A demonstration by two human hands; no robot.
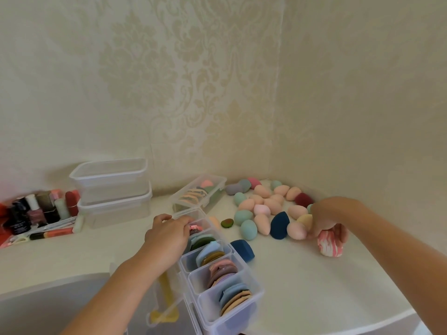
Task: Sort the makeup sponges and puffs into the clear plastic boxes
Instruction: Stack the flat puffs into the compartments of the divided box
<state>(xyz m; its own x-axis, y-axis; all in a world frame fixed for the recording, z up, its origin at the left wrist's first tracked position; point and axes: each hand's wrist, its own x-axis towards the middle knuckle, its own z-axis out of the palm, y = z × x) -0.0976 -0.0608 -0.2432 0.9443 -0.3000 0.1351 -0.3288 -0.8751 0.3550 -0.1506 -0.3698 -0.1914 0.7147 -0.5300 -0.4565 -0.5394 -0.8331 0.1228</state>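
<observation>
A long clear divided box (257,292) stands in front of me with flat round puffs upright in its compartments. My left hand (168,234) reaches over its far compartment, fingertips curled on a pink puff (194,228) there. My right hand (332,220) grips a pink-and-white marbled sponge (329,246) that rests on the white table, at the near edge of a pile of egg-shaped sponges (267,204). A second clear box (219,189) with puffs and sponges sits behind. A dark blue sponge (243,250) lies beside the long box.
Two empty clear containers (112,189) are stacked at the back left, with nail polish and lipsticks (41,211) beside them. An avocado-shaped puff (227,223) lies loose. The box's hinged lid (164,301) hangs over the table's front edge. Walls close the corner behind the pile.
</observation>
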